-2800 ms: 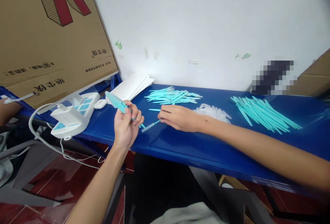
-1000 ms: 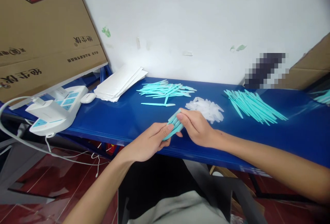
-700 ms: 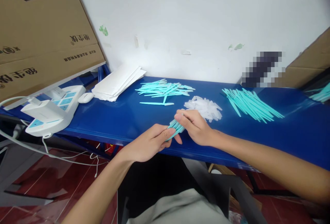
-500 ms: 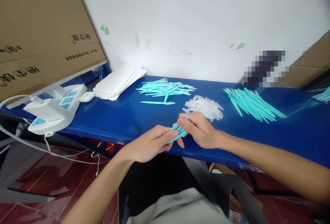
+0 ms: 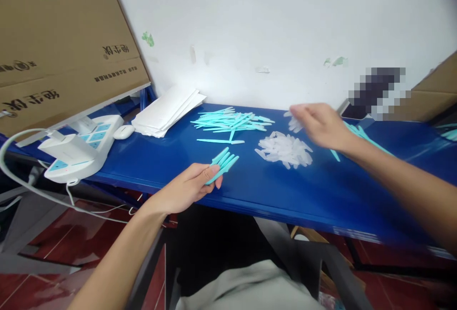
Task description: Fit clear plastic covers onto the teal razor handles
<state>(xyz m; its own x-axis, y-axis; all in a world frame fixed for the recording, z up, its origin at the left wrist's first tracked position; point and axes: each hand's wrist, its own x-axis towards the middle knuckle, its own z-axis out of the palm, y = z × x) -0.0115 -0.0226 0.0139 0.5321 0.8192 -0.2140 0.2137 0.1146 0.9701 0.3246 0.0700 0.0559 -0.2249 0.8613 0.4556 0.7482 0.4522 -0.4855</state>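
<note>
My left hand [image 5: 202, 180], closed, grips a small bundle of turquoise eyebrow razors [image 5: 224, 160] over the front of the table. Their ends fan out beyond the thumb. Toward the back, my right hand [image 5: 319, 124] is raised with its fingers bent together and slightly blurred. Several translucent white caps [image 5: 294, 123] show at its fingertips; whether they are held or lie on the table I cannot tell. Between the hands lies a heap of similar white caps [image 5: 284, 149]. Behind it is a pile of turquoise razors with pale ends [image 5: 233, 122]; a single one [image 5: 219, 141] lies in front.
More turquoise razors [image 5: 364, 136] lie at the right, partly hidden by my right arm. White paper sheets or envelopes [image 5: 166, 112], a white oval case [image 5: 123, 132] and a power strip with plugs [image 5: 94, 145] sit on the left of the blue table [image 5: 257, 195]. A cardboard box [image 5: 67, 38] stands behind.
My hands have parted. The right one has moved up and right, away from the razors, and white caps now show at its fingertips. My left hand has shifted left, still holding the bundle.
</note>
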